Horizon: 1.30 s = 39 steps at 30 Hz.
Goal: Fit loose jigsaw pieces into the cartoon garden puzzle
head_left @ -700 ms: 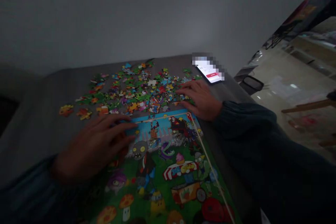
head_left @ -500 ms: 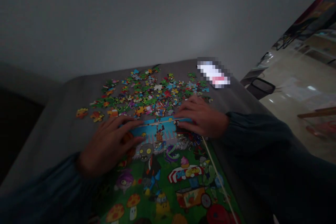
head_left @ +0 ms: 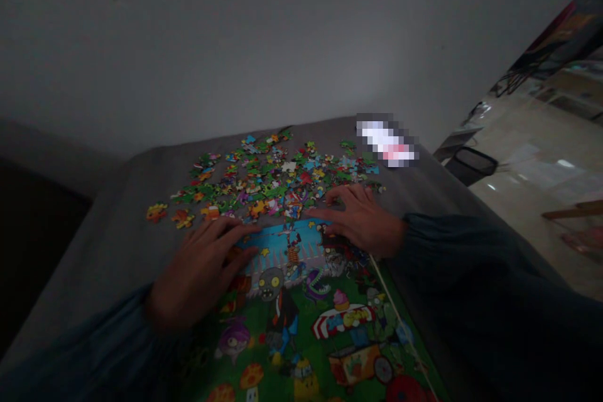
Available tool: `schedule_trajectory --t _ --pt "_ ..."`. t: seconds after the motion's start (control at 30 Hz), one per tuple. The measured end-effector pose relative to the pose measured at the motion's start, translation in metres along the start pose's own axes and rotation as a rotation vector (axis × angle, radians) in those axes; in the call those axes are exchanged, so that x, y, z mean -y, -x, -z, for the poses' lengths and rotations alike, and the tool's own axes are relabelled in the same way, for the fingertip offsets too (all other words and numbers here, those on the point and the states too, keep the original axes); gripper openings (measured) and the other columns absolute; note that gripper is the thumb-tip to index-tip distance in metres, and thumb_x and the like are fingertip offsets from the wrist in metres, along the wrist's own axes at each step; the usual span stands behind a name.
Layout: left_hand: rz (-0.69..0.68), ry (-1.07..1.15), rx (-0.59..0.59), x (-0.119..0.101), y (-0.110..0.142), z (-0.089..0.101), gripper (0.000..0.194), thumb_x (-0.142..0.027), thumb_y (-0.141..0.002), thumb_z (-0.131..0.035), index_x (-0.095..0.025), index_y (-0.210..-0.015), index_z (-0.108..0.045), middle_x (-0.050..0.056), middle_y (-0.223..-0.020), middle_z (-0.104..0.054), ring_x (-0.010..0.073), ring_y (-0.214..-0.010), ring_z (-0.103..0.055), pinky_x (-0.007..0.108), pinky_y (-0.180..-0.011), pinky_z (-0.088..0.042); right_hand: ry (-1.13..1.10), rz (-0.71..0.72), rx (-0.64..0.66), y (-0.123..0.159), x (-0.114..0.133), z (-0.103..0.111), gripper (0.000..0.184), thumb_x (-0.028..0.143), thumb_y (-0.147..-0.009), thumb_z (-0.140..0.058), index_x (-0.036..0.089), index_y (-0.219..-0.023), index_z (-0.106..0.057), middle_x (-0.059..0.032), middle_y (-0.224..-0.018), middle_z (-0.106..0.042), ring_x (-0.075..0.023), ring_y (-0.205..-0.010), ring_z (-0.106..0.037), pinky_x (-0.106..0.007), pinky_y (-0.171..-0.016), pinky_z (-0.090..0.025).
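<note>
Left hand (head_left: pixel 200 273) and right hand (head_left: pixel 362 220) rest open, grasping nothing, on the assembled jigsaw puzzle (head_left: pixel 301 326); its stall lettering (head_left: pixel 343 320) is illegible.

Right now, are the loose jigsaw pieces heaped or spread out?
Spread out: the jigsaw pieces lie scattered across the grey surface.

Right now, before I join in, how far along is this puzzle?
Done: a large assembled section of cartoon scene. In hand: the left hand and right hand rest at its far edge. Left: the scattered loose pieces beyond it.
</note>
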<state>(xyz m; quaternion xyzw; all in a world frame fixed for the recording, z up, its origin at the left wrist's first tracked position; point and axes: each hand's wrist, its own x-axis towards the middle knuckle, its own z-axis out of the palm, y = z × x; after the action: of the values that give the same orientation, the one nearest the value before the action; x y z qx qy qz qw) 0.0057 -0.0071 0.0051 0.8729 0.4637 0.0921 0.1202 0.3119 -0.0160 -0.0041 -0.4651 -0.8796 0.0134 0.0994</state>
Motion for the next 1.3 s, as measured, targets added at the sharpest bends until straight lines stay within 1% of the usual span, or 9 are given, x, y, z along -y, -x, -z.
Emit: schedule_trajectory --t 0.2,0.33,0.47,0.57,0.7,0.93,1.03,1.2,1.3 --pt "-0.004 0.01 -0.016 0.002 0.002 -0.004 0.047 -0.062 -0.091 -0.038 -0.033 -0.123 -0.059 0.005 -0.116 -0.057 0.0263 -0.106 -0.054 0.044 -0.089 -0.044 -0.047 0.252 0.035 0.006 0.031 0.019 0.04 0.017 -0.095 -0.044 0.033 -0.13 -0.054 -0.0065 -0.101 -0.051 -0.0216 -0.09 -0.038 -0.036 -0.079 -0.031" --pt "-0.027 -0.008 -0.034 0.003 0.002 -0.005 0.048 -0.062 -0.092 -0.037 -0.032 -0.122 -0.059 0.005 -0.117 -0.057 0.0257 -0.106 -0.054 0.043 -0.092 -0.043 -0.022 0.3 0.154 0.01 0.05 0.028 0.049 0.029 -0.088 -0.058 0.025 -0.136 -0.048 -0.0076 -0.099 -0.053 -0.0219 -0.088 -0.037 -0.035 -0.073 -0.028" --pt "-0.03 -0.023 -0.031 0.001 0.003 -0.004 0.048 -0.061 -0.092 -0.035 -0.032 -0.123 -0.058 0.005 -0.117 -0.057 0.0255 -0.106 -0.054 0.043 -0.091 -0.043 -0.029 0.3 0.162 0.012 0.052 0.029 0.037 0.027 -0.09 -0.053 0.024 -0.127 -0.056 -0.0055 -0.092 -0.053 -0.0218 -0.086 -0.037 -0.036 -0.072 -0.027" --pt "-0.024 -0.028 -0.018 0.0 0.003 -0.004 0.048 -0.061 -0.092 -0.036 -0.032 -0.123 -0.057 0.005 -0.118 -0.057 0.0262 -0.107 -0.054 0.045 -0.091 -0.042 -0.083 0.358 0.159 0.013 0.049 0.031 0.031 0.022 -0.09 -0.051 0.026 -0.119 -0.062 -0.0042 -0.091 -0.054 -0.0216 -0.087 -0.04 -0.035 -0.072 -0.028" --pt "-0.016 -0.011 -0.015 0.001 0.003 -0.003 0.049 -0.063 -0.091 -0.036 -0.033 -0.124 -0.057 0.005 -0.116 -0.058 0.0281 -0.105 -0.054 0.047 -0.089 -0.043 -0.121 0.409 0.249 0.012 0.039 0.035 0.027 0.025 -0.089 -0.052 0.024 -0.112 -0.066 -0.0041 -0.087 -0.059 -0.0211 -0.086 -0.046 -0.035 -0.073 -0.031" --pt "-0.017 0.011 -0.021 0.005 0.002 -0.007 0.046 -0.062 -0.091 -0.038 -0.037 -0.126 -0.056 0.005 -0.117 -0.057 0.0287 -0.106 -0.053 0.047 -0.089 -0.043 -0.099 0.231 0.273 0.012 0.033 0.037 0.031 0.021 -0.086 -0.049 0.017 -0.113 -0.065 -0.0051 -0.086 -0.069 -0.0173 -0.073 -0.057 -0.032 -0.064 -0.035" --pt "-0.003 0.005 -0.008 0.004 0.002 -0.006 0.048 -0.061 -0.091 -0.038 -0.04 -0.133 -0.05 0.004 -0.115 -0.057 0.0284 -0.105 -0.053 0.046 -0.088 -0.043 -0.146 0.319 0.309 0.014 0.039 0.038 0.027 0.023 -0.086 -0.051 0.018 -0.106 -0.067 -0.0027 -0.081 -0.069 -0.0161 -0.07 -0.058 -0.031 -0.062 -0.036" --pt "-0.006 0.01 -0.026 0.002 0.003 -0.005 0.049 -0.061 -0.091 -0.037 -0.042 -0.135 -0.047 0.003 -0.115 -0.058 0.028 -0.104 -0.054 0.045 -0.088 -0.043 -0.176 0.462 0.279 0.019 0.053 0.032 0.048 0.025 -0.086 -0.052 0.023 -0.134 -0.05 0.0012 -0.077 -0.068 -0.0155 -0.062 -0.056 -0.03 -0.056 -0.033" --pt "-0.008 -0.002 -0.027 0.003 0.0 -0.005 0.05 -0.062 -0.091 -0.036 -0.04 -0.133 -0.05 0.004 -0.116 -0.058 0.0284 -0.105 -0.054 0.046 -0.087 -0.044 -0.19 0.505 0.306 0.02 0.054 0.031 0.034 0.027 -0.088 -0.051 0.023 -0.121 -0.059 0.0014 -0.073 -0.066 -0.0146 -0.061 -0.055 -0.03 -0.055 -0.033"
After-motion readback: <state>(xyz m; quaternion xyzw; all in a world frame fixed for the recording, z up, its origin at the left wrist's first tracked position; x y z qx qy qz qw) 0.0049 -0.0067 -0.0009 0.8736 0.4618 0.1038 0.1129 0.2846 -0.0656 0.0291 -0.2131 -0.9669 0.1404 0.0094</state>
